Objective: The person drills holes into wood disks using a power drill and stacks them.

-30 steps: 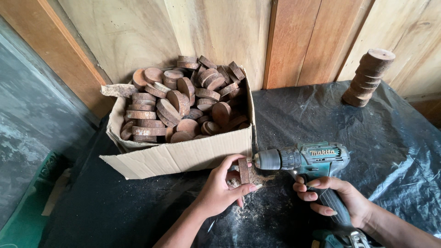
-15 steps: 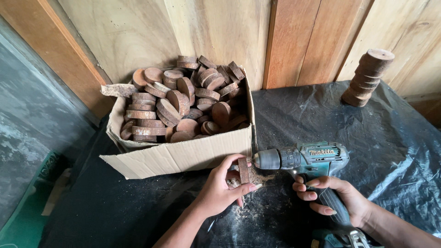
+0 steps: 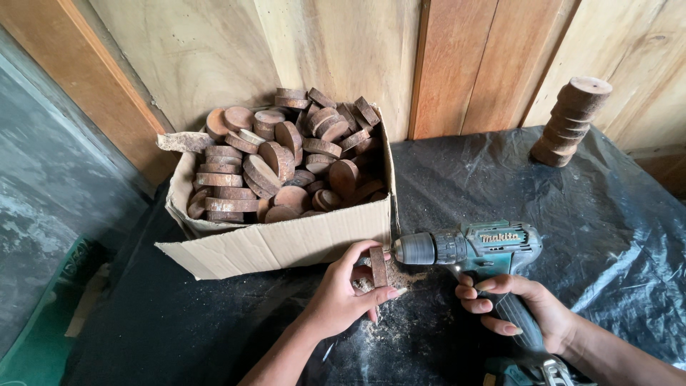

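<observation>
My left hand (image 3: 341,293) grips a small round brown wooden disc (image 3: 378,266), held upright on its edge on the black sheet. My right hand (image 3: 518,307) is wrapped around the handle of a teal cordless drill (image 3: 475,249). The drill lies level, and its chuck points left at the flat face of the disc. Pale sawdust (image 3: 400,277) lies under the disc. Right behind my left hand stands an open cardboard box (image 3: 286,243) piled with several similar brown discs (image 3: 286,161).
A black plastic sheet (image 3: 607,229) covers the work surface. A leaning stack of wooden discs (image 3: 572,121) stands at the back right. Wooden wall panels (image 3: 343,50) rise behind the box. At the left the surface drops to a grey floor (image 3: 50,200).
</observation>
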